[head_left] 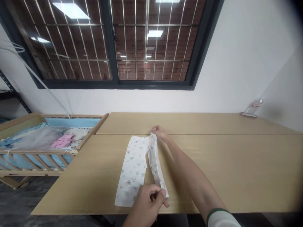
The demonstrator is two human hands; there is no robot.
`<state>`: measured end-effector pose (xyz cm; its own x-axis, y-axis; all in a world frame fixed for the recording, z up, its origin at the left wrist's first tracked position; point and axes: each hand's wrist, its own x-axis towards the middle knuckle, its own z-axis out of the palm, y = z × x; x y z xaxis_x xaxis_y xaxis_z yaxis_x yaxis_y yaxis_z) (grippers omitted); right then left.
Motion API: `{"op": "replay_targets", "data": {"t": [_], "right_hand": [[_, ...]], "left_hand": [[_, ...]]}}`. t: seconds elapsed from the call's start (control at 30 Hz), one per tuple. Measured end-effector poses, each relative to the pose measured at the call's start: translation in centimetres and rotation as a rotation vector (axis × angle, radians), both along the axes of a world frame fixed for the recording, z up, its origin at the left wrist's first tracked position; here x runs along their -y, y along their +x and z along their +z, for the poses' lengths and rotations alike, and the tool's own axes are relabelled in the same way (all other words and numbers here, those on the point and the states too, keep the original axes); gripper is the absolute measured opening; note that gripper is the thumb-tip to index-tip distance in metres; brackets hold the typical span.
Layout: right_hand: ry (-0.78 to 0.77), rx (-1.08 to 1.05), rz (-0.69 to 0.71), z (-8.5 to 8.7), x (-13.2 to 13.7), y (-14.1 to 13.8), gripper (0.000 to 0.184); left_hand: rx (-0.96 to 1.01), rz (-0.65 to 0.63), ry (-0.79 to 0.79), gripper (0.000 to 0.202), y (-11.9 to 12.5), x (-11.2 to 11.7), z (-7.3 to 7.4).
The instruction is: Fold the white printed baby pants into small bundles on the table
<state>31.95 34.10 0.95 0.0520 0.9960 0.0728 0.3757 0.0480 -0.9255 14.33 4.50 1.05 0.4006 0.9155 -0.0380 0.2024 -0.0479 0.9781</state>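
Observation:
A pair of small white trousers (134, 167) with a scattered pale print lies on the wooden table, waist end away from me. One leg is spread flat on the left; the other is narrowed and partly lifted on the right. My left hand (148, 203) pinches the hem of that right-side leg near the table's front edge. Stretched forward, my right hand (160, 132) grips the waist corner of the same side between its fingers. A gap between the legs shows the table top.
The light wooden table (213, 164) has a seam across its back part. To the left stands a wooden cot (35, 171) with blue lining, a pink cloth (62, 141) and bedding. A clear plastic item (253, 107) sits at the back right by the wall. A barred window (115, 41) is ahead.

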Motion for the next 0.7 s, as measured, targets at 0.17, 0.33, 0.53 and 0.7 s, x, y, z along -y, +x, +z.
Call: {"op": "replay_targets", "data": {"t": [0.17,0.33,0.53,0.7], "right_hand": [[0.042,0.063,0.022,0.6,-1.0,-4.9,0.020],[0.062,0.195,0.035,-0.4,-1.5,-9.7,0.018],[0.073,0.383,0.055,-2.2,-1.7,-14.1,0.016],[0.064,0.523,0.040,-3.4,-1.6,-15.7,0.021]], "left_hand": [[-0.025,0.089,0.035,0.047,-3.5,1.1,0.7],[-0.115,0.236,0.073,0.051,-7.0,1.7,-0.4],[-0.310,0.325,0.120,0.047,-10.5,1.3,-3.4],[-0.669,0.339,0.195,0.037,-11.7,1.3,-5.1]]}}
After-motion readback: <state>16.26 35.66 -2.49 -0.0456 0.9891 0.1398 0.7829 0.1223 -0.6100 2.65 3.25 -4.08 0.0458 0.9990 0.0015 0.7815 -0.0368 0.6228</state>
